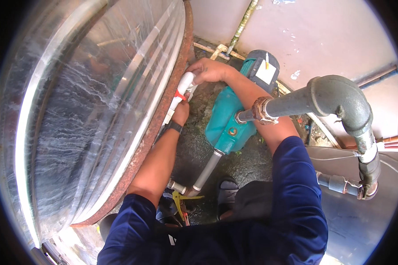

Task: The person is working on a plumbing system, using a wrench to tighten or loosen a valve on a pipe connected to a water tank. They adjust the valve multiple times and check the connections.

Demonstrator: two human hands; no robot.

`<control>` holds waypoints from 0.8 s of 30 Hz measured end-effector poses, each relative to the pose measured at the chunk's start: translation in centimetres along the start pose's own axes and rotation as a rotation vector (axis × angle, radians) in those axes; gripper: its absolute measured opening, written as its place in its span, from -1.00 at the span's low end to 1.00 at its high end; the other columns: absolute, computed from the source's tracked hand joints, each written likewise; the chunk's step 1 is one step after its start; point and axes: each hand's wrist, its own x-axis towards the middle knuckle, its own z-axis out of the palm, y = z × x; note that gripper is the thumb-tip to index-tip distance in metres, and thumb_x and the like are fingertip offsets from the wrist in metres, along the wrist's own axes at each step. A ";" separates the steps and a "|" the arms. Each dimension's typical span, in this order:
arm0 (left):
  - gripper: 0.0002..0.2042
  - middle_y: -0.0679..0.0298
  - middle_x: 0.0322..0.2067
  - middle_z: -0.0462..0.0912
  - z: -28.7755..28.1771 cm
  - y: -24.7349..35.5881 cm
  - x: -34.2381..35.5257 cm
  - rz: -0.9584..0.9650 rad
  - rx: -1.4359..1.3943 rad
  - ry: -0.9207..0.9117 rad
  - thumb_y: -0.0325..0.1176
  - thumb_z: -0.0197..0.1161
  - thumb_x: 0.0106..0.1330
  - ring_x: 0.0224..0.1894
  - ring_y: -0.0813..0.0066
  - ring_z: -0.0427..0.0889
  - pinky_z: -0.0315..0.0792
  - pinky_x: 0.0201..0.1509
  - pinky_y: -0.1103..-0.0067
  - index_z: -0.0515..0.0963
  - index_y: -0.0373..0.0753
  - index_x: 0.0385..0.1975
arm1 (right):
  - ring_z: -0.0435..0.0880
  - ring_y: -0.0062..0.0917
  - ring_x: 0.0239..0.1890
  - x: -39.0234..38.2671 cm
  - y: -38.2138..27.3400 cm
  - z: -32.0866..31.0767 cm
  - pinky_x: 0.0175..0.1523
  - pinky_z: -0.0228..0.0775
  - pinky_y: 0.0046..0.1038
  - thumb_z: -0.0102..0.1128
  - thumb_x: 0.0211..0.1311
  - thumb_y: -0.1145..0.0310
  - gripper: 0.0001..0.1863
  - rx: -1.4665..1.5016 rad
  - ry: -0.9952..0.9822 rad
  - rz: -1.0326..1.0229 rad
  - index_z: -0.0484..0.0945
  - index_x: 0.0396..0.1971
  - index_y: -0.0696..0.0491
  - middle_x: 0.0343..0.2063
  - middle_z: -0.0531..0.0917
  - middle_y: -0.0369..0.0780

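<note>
A: Main item in hand?

B: White pipe [184, 83] with a red part [180, 96] on it. Left of the teal pump [222, 114], right by the tank's rusty rim [184, 48].

A: Hands?

B: Both on the pipe, left of the pump. For the right hand [205, 71]: fingers clamped on the far end. For the left hand [181, 113]: wrapped round lower down, below the red part. Some fingertips hidden; cannot tell how tight.

A: How to do this step well?

B: Best to brace low with the left, do the fine work up top with the right. Keep the pipe straight, and avoid side load on any joint. Ease pressure on slowly, probably safer than jerking. Keep knuckles off that rim.

A: Anything awkward?

B: Yes: right forearm passing under the grey outlet pipe [292, 103], over the pump. Lift gently to avoid a knock. Also a yellow tool [178, 204] on the near side of the pump, close to the feet. Watch for that when stepping. Likely slippery ground there too, so best to stand square.
</note>
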 end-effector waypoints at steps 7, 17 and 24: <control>-0.29 -0.15 -0.15 0.70 1.6 -2.0 0.6 -0.018 -0.098 -0.001 0.26 -0.01 0.48 0.01 -0.08 0.65 0.46 0.08 0.27 0.57 -0.43 0.05 | 0.70 -0.45 -0.01 -0.4 0.1 -0.1 0.11 0.55 -0.39 0.42 0.10 0.44 -0.41 -0.068 0.005 0.004 0.55 0.19 0.19 -0.03 0.73 -0.12; -0.47 0.19 0.23 0.43 -0.2 2.3 -0.5 -0.628 -1.092 -0.203 -0.05 0.00 0.58 0.08 0.25 0.56 0.50 0.15 0.46 0.23 -0.23 0.39 | 0.69 -0.49 -0.04 -0.4 0.2 -0.2 -0.01 0.60 -0.43 0.42 0.17 0.39 -0.45 -0.010 -0.025 0.054 0.54 0.19 0.14 -0.05 0.73 -0.16; -0.48 0.18 0.25 0.42 1.7 2.4 1.2 -0.665 -1.016 -0.238 -0.03 -0.07 0.58 0.05 0.22 0.59 0.57 0.05 0.41 0.21 -0.17 0.41 | 0.68 -0.42 0.05 -0.2 0.4 -0.4 0.13 0.53 -0.39 0.44 0.11 0.44 -0.42 -0.040 -0.035 0.011 0.53 0.18 0.20 0.00 0.71 -0.10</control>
